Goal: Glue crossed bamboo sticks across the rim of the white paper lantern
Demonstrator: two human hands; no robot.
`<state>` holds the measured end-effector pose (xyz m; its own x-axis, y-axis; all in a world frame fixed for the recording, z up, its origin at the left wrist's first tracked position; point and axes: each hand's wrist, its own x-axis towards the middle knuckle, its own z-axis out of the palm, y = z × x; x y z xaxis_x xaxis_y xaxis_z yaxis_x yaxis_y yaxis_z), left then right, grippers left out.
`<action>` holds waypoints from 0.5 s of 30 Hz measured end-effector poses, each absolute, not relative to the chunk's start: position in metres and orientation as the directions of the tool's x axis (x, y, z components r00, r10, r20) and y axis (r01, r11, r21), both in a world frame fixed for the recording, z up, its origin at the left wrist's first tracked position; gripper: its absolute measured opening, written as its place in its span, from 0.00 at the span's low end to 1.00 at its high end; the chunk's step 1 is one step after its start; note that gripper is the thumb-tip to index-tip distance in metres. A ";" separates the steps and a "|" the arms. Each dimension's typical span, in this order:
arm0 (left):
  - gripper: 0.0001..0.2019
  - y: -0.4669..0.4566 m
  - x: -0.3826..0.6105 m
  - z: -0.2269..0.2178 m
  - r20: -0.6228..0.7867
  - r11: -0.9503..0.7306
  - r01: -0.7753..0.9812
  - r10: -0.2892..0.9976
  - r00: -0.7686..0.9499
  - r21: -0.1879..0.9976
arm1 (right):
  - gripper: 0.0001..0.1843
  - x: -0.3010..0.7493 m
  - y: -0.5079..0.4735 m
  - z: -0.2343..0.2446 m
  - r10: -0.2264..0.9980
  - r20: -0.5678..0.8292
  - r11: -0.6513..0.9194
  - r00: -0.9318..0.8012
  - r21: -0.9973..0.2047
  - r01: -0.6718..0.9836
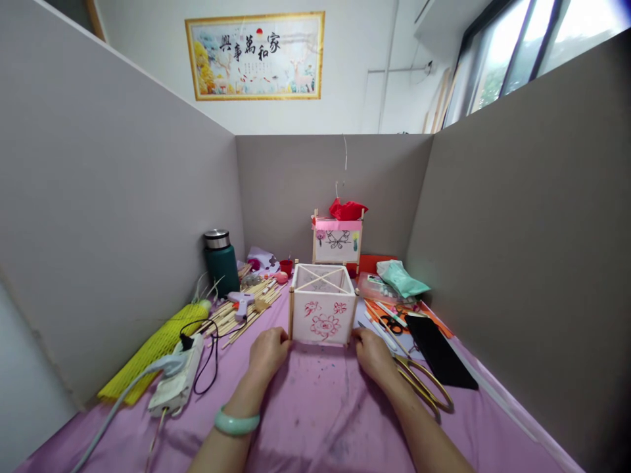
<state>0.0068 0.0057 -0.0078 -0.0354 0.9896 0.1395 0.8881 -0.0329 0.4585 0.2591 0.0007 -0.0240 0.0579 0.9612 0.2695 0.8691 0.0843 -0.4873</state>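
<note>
A square lantern (324,318) stands upright on the table in front of me. It has wooden corner sticks, white panels with red flowers drawn on the front, and crossed sticks over its open top. My left hand (269,350), with a pale green bangle on the wrist, grips its lower left front corner, fingers closed. At the lower right front corner my right hand (371,352) pinches the stick in the same way. My fingertips are partly hidden. Behind it is a second lantern (338,241) with a butterfly drawing, a pink band and red cloth on top.
Left lie a power strip (176,376), a yellow mesh sheet (155,355), a glue gun (241,304), wooden sticks (229,318) and a green bottle (221,266). On the right are large scissors (424,384), a black phone-like slab (440,351), pens and a tissue pack (403,279). Grey partitions enclose three sides.
</note>
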 end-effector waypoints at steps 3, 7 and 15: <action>0.07 0.006 0.007 -0.010 0.173 -0.045 0.872 0.984 -0.046 0.487 | 0.15 0.270 0.017 -0.010 0.937 0.326 0.085 0.127 -0.564 0.822; 0.09 0.005 0.008 -0.011 0.277 -0.104 0.830 0.959 -0.063 0.548 | 0.15 0.281 0.058 0.013 0.912 0.361 0.119 0.193 -0.685 0.719; 0.16 0.011 0.010 0.023 0.621 -0.413 0.648 0.775 -0.119 0.640 | 0.17 0.280 0.134 0.049 0.866 0.436 0.273 0.245 -0.822 0.500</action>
